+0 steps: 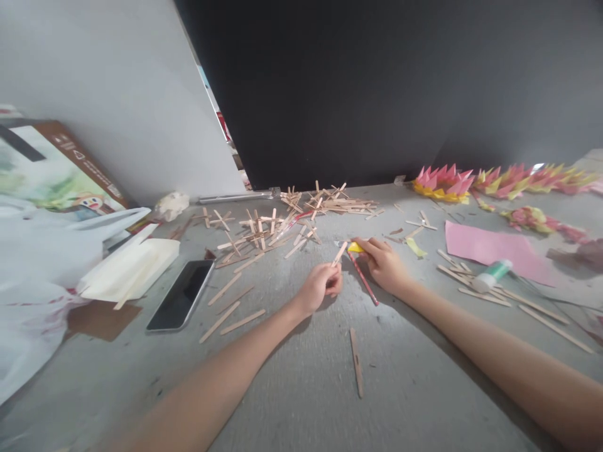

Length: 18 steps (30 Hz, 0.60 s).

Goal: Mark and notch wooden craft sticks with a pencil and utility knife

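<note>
My left hand (320, 285) is curled round a small wooden craft stick (340, 253) that points up and to the right. My right hand (384, 262) is closed round a small yellow object (355, 247) right beside that stick's tip. A red pencil (362, 279) lies on the grey table (301, 376) under my right hand. Another craft stick (357, 361) lies alone nearer to me.
Heaps of craft sticks and stick crosses (282, 223) lie behind the hands. A black phone (181, 294) and white paper (129, 267) are at the left, by a plastic bag. Pink paper (494, 248), a glue stick (492, 275) and folded paper flowers (445, 182) are on the right.
</note>
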Tool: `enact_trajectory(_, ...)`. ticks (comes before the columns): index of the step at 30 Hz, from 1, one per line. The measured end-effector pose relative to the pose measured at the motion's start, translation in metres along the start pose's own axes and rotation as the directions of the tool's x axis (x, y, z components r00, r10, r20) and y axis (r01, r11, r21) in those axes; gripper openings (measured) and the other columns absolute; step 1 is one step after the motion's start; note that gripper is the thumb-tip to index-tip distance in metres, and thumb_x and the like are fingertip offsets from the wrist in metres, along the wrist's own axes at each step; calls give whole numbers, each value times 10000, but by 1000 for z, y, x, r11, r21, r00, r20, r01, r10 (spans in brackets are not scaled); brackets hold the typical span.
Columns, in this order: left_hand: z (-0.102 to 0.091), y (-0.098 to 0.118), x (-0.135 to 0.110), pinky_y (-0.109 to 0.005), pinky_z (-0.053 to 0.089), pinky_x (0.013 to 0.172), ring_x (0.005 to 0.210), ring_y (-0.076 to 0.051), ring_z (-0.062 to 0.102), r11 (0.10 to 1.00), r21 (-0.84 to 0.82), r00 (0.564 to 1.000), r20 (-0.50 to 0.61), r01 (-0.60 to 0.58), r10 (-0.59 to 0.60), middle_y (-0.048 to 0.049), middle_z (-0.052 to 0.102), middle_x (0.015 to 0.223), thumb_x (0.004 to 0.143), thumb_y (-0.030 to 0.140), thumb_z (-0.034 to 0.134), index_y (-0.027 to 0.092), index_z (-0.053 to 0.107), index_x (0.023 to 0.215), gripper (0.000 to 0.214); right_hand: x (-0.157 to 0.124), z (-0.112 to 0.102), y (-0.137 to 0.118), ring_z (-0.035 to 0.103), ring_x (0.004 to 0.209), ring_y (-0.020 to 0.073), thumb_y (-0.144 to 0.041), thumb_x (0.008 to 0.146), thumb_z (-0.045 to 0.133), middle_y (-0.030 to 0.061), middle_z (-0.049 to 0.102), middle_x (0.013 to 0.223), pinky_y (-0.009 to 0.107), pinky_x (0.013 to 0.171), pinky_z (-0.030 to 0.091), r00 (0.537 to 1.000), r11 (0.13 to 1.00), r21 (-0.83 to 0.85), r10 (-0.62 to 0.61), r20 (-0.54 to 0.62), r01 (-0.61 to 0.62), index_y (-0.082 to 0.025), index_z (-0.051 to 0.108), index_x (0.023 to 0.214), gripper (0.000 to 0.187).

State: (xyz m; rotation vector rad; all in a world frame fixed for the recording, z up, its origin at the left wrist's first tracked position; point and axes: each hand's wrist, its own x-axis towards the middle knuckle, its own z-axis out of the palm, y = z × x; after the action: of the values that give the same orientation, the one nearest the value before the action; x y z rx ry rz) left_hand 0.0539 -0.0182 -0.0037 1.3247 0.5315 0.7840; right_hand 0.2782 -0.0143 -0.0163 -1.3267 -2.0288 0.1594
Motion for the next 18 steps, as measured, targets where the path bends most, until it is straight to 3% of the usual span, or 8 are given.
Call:
enact_trajectory(3, -3, 0, 2, -274, 279, 533, 429, -117, 314, 998, -68, 1000, -29, -5, 3, 74, 306, 425, 920, 376, 455, 242, 352, 642, 325, -1, -2, -1, 631, 930, 275, -286, 1072, 407, 109, 665, 1025, 393, 835, 490, 987, 993, 95, 87, -135, -75, -215, 611, 1382, 378)
enact_trajectory(5, -5, 1, 3, -274, 280, 536, 433, -121, 321, 993, -115, 999, -44, 3, -8, 72, 286, 430, 921, 375, 442, 244, 327, 637, 333, -2, -3, -3, 630, 930, 267, -314, 1082, 409, 105, 665, 1038, 386, 838, 493, 984, 987, 153, 80, -162, -55, -217, 605, 1377, 368)
enact_trajectory(8, -7, 2, 5, -274, 283, 544, 435, -124, 324, 985, -169, 997, -70, 23, -35, 71, 259, 431, 910, 386, 444, 242, 312, 621, 349, -4, -5, -6, 632, 948, 252, -316, 1090, 409, 100, 662, 1058, 376, 851, 495, 998, 982, 185, -38, -41, 45, -237, 593, 1400, 369)
enact_trajectory(11, -8, 2, 5, -274, 292, 558, 429, -123, 332, 979, -198, 993, -92, 52, -72, 74, 231, 429, 889, 372, 468, 240, 294, 600, 362, -5, -5, -9, 627, 968, 252, -271, 1084, 414, 94, 657, 1045, 380, 865, 495, 984, 979, 155, -151, 93, 135, -259, 574, 1436, 387)
enact_trajectory(18, -11, 0, 7, -270, 287, 555, 430, -126, 336, 972, -217, 991, -79, 91, -110, 75, 189, 436, 889, 344, 468, 242, 269, 573, 387, -5, -3, -15, 616, 912, 249, -204, 1059, 424, 87, 647, 1000, 383, 836, 509, 983, 986, 56, -160, 91, 156, -277, 565, 1469, 439)
